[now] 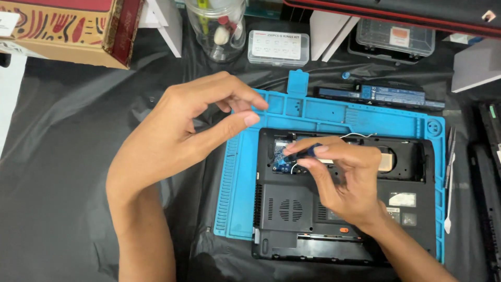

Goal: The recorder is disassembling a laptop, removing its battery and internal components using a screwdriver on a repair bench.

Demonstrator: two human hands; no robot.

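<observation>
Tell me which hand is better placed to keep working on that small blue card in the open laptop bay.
Right. The right hand already holds a screwdriver, tip at the small blue card. The left hand hovers above the blue mat, fingers pinched, apparently empty.

The tip of the small blue-handled tool (313, 150) is hidden by the fingers of the right hand (344, 177). Part of the open bay of the upturned laptop (292, 209) is covered by that hand. The cardboard box (68, 31) and glass jar (216, 28) are cut off by the top edge.
</observation>
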